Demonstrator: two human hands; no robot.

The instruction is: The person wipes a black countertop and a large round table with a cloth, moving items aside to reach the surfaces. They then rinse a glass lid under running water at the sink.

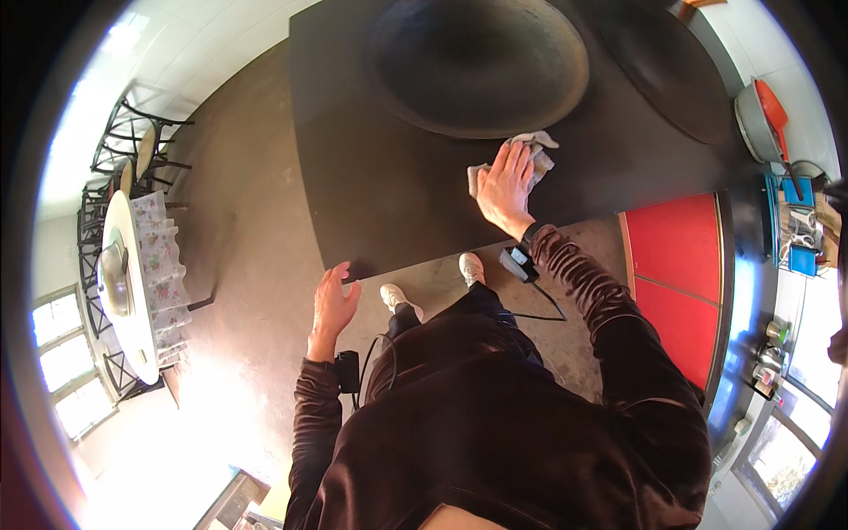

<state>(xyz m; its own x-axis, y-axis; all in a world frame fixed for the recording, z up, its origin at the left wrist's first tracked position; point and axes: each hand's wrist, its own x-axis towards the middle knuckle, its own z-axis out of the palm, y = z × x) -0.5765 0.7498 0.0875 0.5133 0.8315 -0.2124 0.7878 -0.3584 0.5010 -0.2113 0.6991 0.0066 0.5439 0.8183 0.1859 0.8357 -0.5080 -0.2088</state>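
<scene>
My right hand [507,189] presses on a crumpled, light-coloured cloth [542,162], which lies on the dark stove top [397,192]. Just beyond the cloth is the rim of a large, dark wok [480,66] set into the surface. My left hand [334,301] is near the front left corner of the stove top, holding nothing, with its thumb and fingers apart. Whether its fingertips touch the edge I cannot tell. Each wrist wears a strap with a small black device and a cable.
Further right on the stove top is a second dark, round pan or lid [669,73]. Beyond it stand a metal pot [752,119] and a red plastic scoop [772,109]. Red cabinet doors [679,258] are at the right. A round table [129,265] and chairs [126,132] stand at the left.
</scene>
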